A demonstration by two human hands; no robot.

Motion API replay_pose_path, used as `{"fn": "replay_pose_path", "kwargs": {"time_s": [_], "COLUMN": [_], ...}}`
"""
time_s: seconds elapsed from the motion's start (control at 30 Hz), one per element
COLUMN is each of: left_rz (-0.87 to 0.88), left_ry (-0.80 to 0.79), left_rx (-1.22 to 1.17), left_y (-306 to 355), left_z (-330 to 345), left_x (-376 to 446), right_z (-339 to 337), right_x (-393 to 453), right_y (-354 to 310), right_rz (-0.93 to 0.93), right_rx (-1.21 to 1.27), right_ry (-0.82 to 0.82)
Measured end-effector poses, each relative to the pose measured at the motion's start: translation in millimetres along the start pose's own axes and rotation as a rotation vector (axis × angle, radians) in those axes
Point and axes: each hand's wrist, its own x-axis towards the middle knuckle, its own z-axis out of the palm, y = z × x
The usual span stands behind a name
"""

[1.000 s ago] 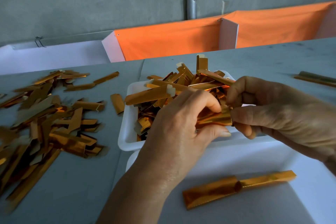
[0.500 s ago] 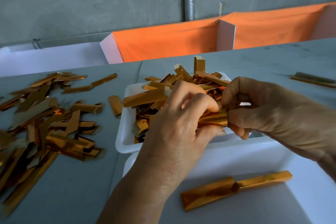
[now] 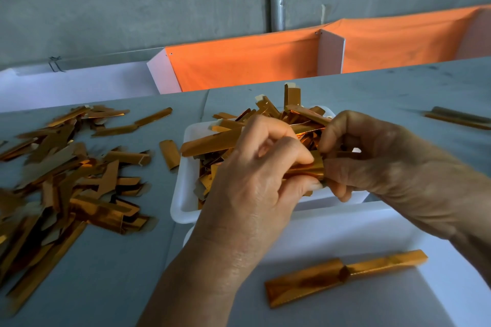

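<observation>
To the left of the white rectangular plastic tray [image 3: 183,210], a loose heap of flat gold foil-card strips [image 3: 66,175] lies spread on the grey bench [image 3: 119,260]. It looks like your unworked stock, kept within easy reach. The tray itself is piled with shorter folded gold pieces [image 3: 265,125].

Over the tray's near edge, your left hand [image 3: 255,175] grips a small folded gold foil-card piece [image 3: 310,170], thumb beneath and curled fingers on top, seemingly to steady one end. Just right of it, your right hand [image 3: 385,164] pinches the other end, so the two hands can crease or fit the piece together. Held above the tray, it would fall among the others if it slipped.

In front of the tray, a long joined gold strip [image 3: 345,276] lies on a flat white board [image 3: 345,231], apparently set aside as finished. Far right of the tray lie two duller gold strips [image 3: 457,119].
</observation>
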Motion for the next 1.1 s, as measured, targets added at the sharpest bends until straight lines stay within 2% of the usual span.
{"fn": "replay_pose_path", "kwargs": {"time_s": [0.3,0.53,0.77,1.0,1.1], "left_rz": [0.028,0.045,0.034,0.015,0.01], "left_ry": [0.059,0.013,0.009,0.037,0.046], "left_rx": [-0.002,0.019,-0.022,-0.081,-0.073], "left_y": [-0.6,-0.5,0.0,-0.7,-1.2], "left_z": [-2.1,1.1,-2.9,-2.9,-2.5], "left_x": [1.1,0.4,1.2,0.9,0.7], "right_z": [-2.0,-4.0,-7.2,-8.6,-8.0], "right_x": [-0.8,3.2,-1.9,-1.1,0.7], "right_y": [0.3,1.3,-0.7,3.0,4.5], "right_rz": [0.033,0.027,-0.004,-0.051,-0.067], "right_rx": [0.203,-0.031,0.169,0.171,0.157], "right_ry": [-0.078,-0.091,-0.139,-0.154,-0.111]}}
